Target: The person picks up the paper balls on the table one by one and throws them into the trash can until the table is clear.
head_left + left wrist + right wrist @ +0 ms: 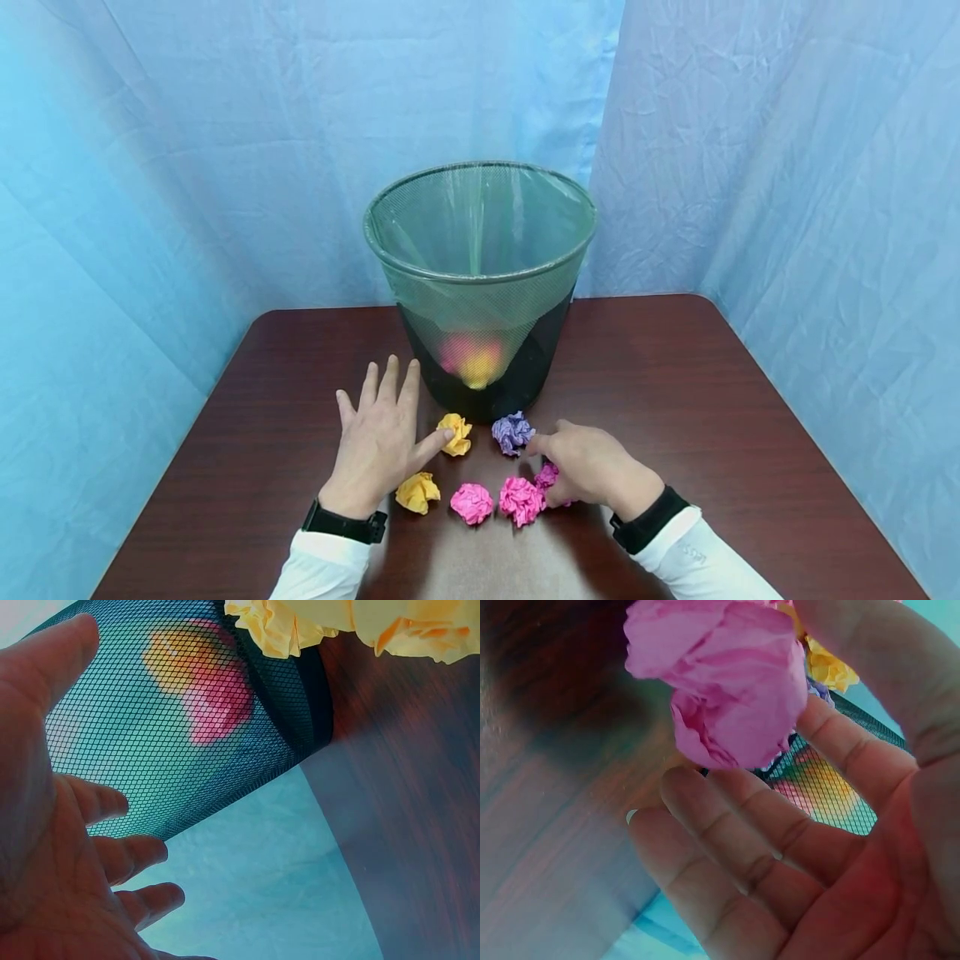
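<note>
My left hand hangs over the table with fingers spread, its thumb overlapping a yellow crumpled paper ball in the head view. A second yellow paper ball lies beside that wrist. My right hand is around a pink paper ball, which it partly covers. In the right wrist view this hand's fingers are loosely extended beside a pink ball; firm contact cannot be made out. Close by lie another pink ball, a purple ball and, further left, one more pink ball.
A black mesh wastebasket with a translucent green liner stands behind the paper balls. Pink and yellow paper shows through its mesh. The brown wooden table is bordered by light blue cloth at the back and sides.
</note>
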The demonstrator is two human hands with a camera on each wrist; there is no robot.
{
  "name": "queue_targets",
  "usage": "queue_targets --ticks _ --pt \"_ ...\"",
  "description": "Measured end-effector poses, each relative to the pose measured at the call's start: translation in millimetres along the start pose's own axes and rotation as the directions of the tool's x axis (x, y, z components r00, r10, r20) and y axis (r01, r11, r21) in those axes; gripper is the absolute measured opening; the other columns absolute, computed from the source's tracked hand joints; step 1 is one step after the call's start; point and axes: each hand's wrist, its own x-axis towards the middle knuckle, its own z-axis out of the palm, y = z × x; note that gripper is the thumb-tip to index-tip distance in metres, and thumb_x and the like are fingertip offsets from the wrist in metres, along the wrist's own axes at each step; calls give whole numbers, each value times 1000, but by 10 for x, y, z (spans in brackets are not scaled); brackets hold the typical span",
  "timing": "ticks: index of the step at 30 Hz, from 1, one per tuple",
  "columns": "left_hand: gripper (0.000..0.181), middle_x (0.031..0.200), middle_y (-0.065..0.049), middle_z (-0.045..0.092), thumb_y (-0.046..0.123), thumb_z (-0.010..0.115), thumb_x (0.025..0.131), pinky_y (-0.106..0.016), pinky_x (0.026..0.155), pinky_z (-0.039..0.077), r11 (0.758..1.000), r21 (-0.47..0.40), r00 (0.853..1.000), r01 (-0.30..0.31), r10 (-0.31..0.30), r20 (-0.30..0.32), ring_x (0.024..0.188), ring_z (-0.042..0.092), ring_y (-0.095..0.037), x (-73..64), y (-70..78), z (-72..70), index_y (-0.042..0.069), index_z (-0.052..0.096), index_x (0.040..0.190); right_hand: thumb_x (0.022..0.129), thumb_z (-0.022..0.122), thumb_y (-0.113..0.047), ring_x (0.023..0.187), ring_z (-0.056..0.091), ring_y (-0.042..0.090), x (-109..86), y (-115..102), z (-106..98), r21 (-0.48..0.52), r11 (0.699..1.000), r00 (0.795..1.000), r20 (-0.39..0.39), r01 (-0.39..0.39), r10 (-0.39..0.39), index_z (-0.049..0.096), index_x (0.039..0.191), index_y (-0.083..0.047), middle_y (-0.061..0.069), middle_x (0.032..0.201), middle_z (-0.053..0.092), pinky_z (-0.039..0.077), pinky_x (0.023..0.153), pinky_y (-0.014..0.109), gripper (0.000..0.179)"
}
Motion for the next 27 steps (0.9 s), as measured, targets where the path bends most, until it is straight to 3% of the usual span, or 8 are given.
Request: queue_targets --ticks 11,15,20,27 --pt "107 157 -21 31 76 60 75 -81 98 20 1000 9 1000 12 -12 19 142 23 -46 -8 5 35 12 30 155 64 82 -33 82 53 13 3 -22 116 -4 999 999 23 46 -46 71 112 -32 -2 97 63 50 66 38 49" --pt "107 158 -21 30 76 59 75 -81 99 20 1000 12 1000 17 -17 26 142 22 -46 -6 1 34 12 29 155 65 82 -32 81 55 13 -1 -33 131 -16 998 998 42 54 -54 71 109 -31 -4 92 65 51 68 40 45" --pt "108 158 -21 29 77 59 75 -81 99 18 1000 5 1000 15 -15 23 143 22 -46 1 -6 34 12 29 155 64 81 -27 79 57 15 -6 -30 144 -39 996 997 11 78 -77 71 103 -28 -4 86 64 51 66 40 40" --pt "107 157 -21 30 78 56 76 -82 98 19 1000 5 1000 7 -7 10 142 22 -46 0 -18 31 11 31 155 66 79 -23 79 58 15 7 -29 150 -21 998 998 32 58 -57 71 98 -25 -5 85 65 52 71 40 33"
